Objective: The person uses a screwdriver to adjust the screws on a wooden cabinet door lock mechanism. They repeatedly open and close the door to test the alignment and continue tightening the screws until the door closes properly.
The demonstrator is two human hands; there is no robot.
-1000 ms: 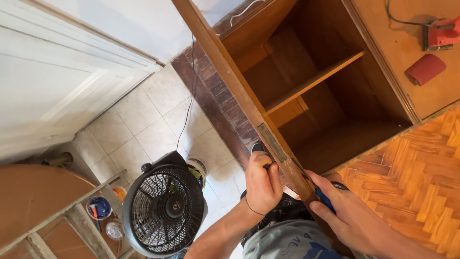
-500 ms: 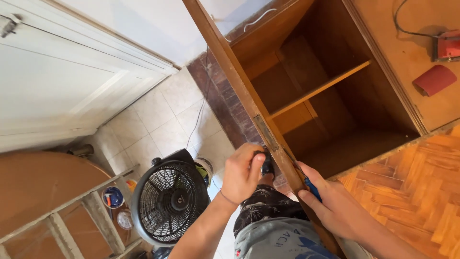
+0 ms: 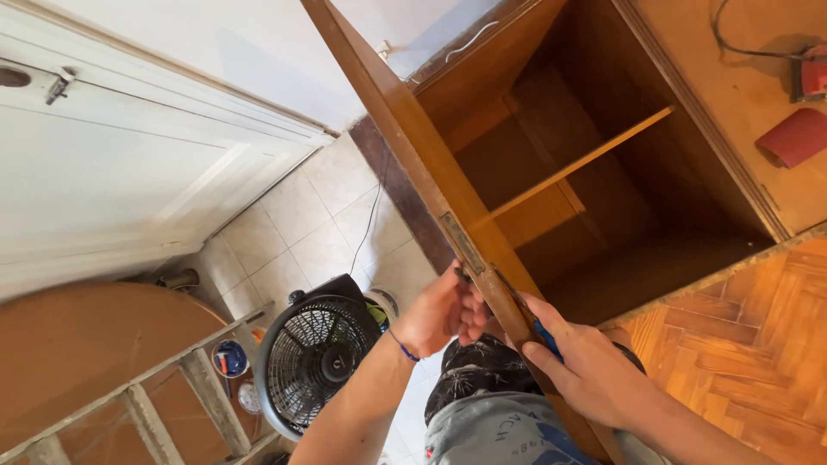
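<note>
The open cabinet door [image 3: 413,146] stands edge-on to the camera, running from the top of the view down to the person's lap. A metal plate [image 3: 463,244] is set into its edge. The left hand [image 3: 439,314] is curled against the left face of the door just below that plate, fingers closed on something dark; what exactly it pinches cannot be told. The right hand [image 3: 590,370] is clenched around a blue-handled tool [image 3: 545,338], whose shaft lies along the door edge toward the plate. Behind the door, the wooden cabinet [image 3: 603,198] is open, with one shelf [image 3: 573,164] inside. A black fan [image 3: 314,353] stands on the tiled floor [image 3: 301,232] to the left.
</note>
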